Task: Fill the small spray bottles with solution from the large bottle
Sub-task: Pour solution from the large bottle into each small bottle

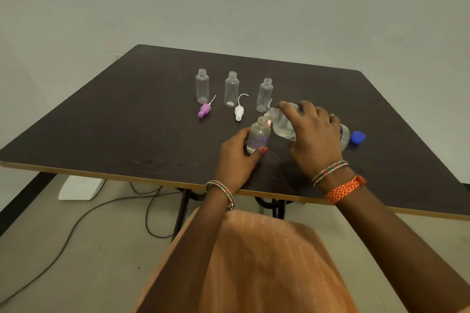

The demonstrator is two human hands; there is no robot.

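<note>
- Head view, frame centre: the left hand (235, 152) grips a small bottle (258, 138) standing upright on the dark surface (127, 119).
- The right hand (314, 132) grips the large bottle (282, 124), tilted, its mouth at the small bottle's opening.
- Above them stand three open small bottles (232, 89); a purple cap (204, 110) and a white cap (239, 112) lie near.
- A blue cap (357, 138) lies right of the large bottle.

The right hand (314, 132) covers most of the large bottle (281, 126) — its label unreadable.
</note>
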